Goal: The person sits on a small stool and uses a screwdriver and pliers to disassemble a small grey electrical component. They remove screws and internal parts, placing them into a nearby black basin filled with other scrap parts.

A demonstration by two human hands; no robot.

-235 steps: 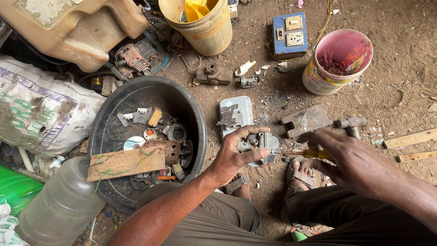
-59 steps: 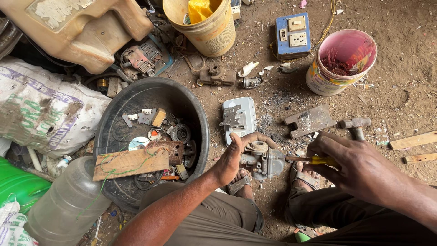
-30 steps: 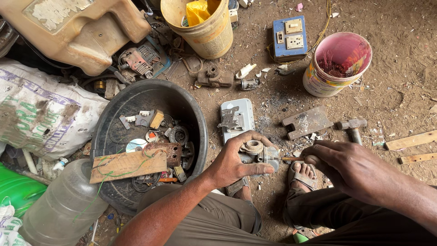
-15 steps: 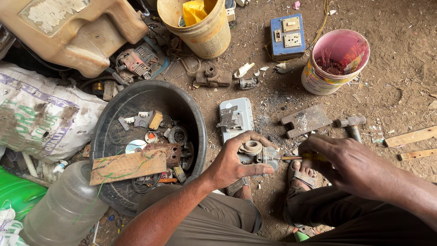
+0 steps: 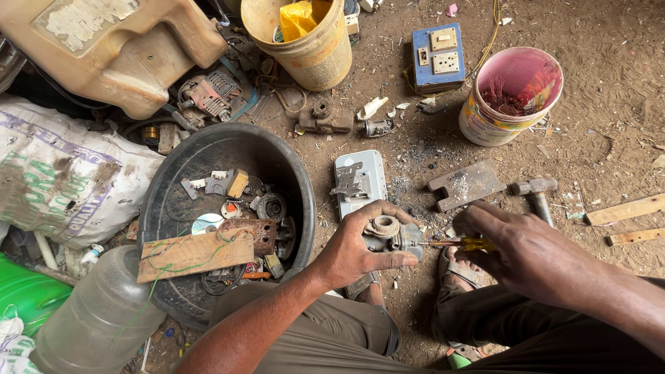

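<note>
While my left hand (image 5: 357, 253) keeps a firm grip on the small metal part (image 5: 391, 234), my right hand (image 5: 530, 253) grips a yellow-handled screwdriver (image 5: 460, 244) against it, above the dirt floor (image 5: 609, 131).

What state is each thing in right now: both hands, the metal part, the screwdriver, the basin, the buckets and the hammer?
Left hand: closed around small grey metal engine part.
Right hand: grip closed on yellow-handled screwdriver, tip at the part.
Round black plastic basin: upright, holding scrap pieces.
Pink-lined plastic bucket: upright, open.
Yellow plastic bucket: upright, open, yellow bag inside.
Metal hammer: lying on the dirt, untouched.
</note>
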